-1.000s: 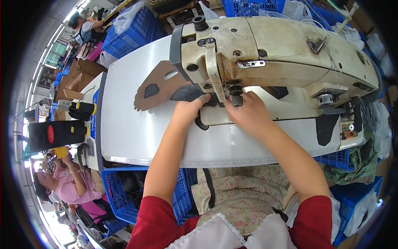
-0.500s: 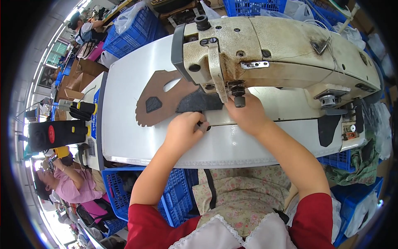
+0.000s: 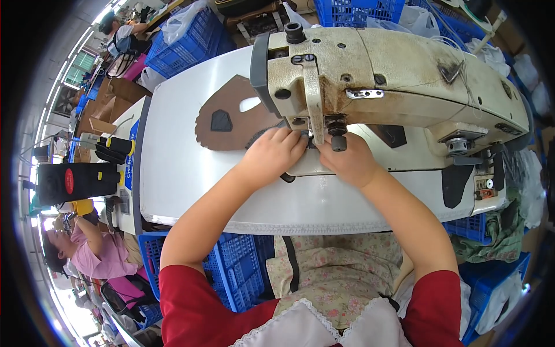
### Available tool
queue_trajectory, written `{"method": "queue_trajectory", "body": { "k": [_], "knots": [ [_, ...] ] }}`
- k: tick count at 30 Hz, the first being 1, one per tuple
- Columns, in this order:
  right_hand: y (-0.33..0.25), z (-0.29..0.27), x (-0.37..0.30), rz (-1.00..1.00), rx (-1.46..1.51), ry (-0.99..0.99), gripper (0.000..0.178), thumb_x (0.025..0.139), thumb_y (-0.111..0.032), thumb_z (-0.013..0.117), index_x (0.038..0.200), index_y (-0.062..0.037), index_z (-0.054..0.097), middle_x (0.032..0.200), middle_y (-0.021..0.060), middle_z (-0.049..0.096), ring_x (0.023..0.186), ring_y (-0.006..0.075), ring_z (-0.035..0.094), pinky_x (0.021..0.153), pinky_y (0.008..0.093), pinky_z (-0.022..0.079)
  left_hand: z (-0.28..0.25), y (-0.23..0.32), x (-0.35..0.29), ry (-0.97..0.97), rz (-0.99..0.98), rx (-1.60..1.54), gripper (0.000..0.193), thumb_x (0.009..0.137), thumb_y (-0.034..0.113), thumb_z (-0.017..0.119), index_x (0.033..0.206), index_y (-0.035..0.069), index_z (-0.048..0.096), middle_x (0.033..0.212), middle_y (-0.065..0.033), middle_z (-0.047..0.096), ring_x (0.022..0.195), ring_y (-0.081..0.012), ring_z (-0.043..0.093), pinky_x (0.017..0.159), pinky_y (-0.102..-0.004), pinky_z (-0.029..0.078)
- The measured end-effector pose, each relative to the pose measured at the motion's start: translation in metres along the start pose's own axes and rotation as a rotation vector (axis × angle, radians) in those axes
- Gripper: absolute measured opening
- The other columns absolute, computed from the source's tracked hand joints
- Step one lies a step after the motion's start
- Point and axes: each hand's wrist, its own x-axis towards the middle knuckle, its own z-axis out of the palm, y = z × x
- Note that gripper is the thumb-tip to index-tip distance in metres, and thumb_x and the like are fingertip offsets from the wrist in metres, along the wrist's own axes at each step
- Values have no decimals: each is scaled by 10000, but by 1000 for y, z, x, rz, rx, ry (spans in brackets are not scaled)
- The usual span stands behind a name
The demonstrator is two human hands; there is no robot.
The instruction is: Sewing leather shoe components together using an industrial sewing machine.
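A cream, worn sewing machine (image 3: 399,75) stands on a white table (image 3: 185,173). A brown leather piece (image 3: 231,124) with a dark patch and a cut-out lies flat under the machine head, reaching out to the left. My left hand (image 3: 272,156) presses on the piece's near edge, fingers pointing at the needle. My right hand (image 3: 347,162) rests just right of the needle, fingers curled on the material under the presser foot. The needle area is partly hidden by the machine head and my fingers.
Blue plastic crates stand under the table (image 3: 231,272), behind it (image 3: 185,40) and at the right (image 3: 474,225). A black device (image 3: 72,182) and a black-and-yellow tool (image 3: 113,147) lie at the left. Another person in pink (image 3: 87,254) works at lower left. Dark cut pieces (image 3: 457,182) lie at the right.
My left hand has moved back up to the needle and pushed the brown piece to the right, further under the machine head. My right hand stays at the presser foot.
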Motion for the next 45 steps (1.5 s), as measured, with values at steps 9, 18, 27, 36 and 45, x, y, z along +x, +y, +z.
{"method": "queue_trajectory", "body": {
  "k": [9,18,27,36,45],
  "knots": [
    [-11,-8,9,69,-117,-183,138,781,-91,649,899,-41,601,813,105,596,785,280,628,648,385,547,8,-21,0,98,21,-199,261,773,97,598,1029,57,628,1127,-75,667,987,-246,633,779,-371,548],
    [-5,-4,-9,131,19,-129,143,769,-98,622,910,-98,642,954,64,665,901,268,651,726,390,553,9,-37,-3,73,239,-88,323,781,115,615,1102,82,617,1106,-52,656,1011,-234,648,733,-346,560],
    [0,-10,-9,79,10,-191,126,768,-104,611,891,-92,633,929,44,664,899,250,639,698,362,551,14,-39,-1,182,383,-57,341,756,130,626,1095,99,605,972,-20,607,914,-195,619,719,-322,517],
    [2,-12,-9,43,-34,-238,97,758,-121,618,847,-83,626,905,46,646,900,244,623,689,364,545,21,-31,0,242,358,14,263,743,138,652,989,45,651,999,-46,628,945,-210,619,755,-321,524],
    [0,-6,-5,117,57,-131,67,773,-124,629,828,-89,611,828,43,602,859,254,597,665,380,529,20,-14,6,170,295,161,194,698,128,626,858,25,663,988,-79,642,905,-227,608,705,-301,518]
  ]
}}
